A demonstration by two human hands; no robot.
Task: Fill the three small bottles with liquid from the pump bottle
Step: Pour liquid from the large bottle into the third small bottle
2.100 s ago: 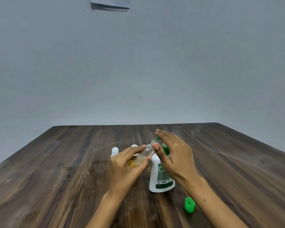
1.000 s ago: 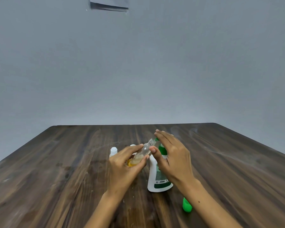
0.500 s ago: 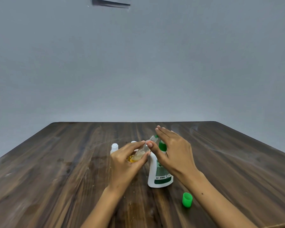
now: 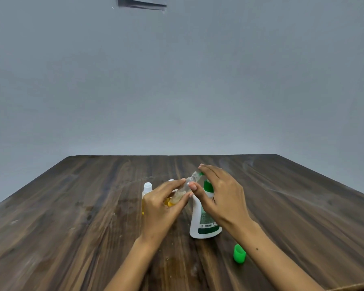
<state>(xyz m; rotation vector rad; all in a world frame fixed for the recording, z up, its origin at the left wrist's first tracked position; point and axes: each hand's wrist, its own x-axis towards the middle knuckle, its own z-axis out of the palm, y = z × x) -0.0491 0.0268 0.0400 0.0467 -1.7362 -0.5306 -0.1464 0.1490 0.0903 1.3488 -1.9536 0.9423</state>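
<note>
Hiding pump head [image 4: 207,184]: right hand [image 4: 223,198] | left hand [image 4: 160,208] grips tilted bottle [image 4: 184,190], contents seemingly yellowish

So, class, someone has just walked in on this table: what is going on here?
A person is filling a small clear bottle from a white pump bottle. The left hand holds the small bottle tilted, its mouth up at the green pump; a little yellow liquid sits at its low end. The right hand rests over the pump head. Two white-capped small bottles stand behind the left hand, and a loose green cap lies on the wooden table.
</note>
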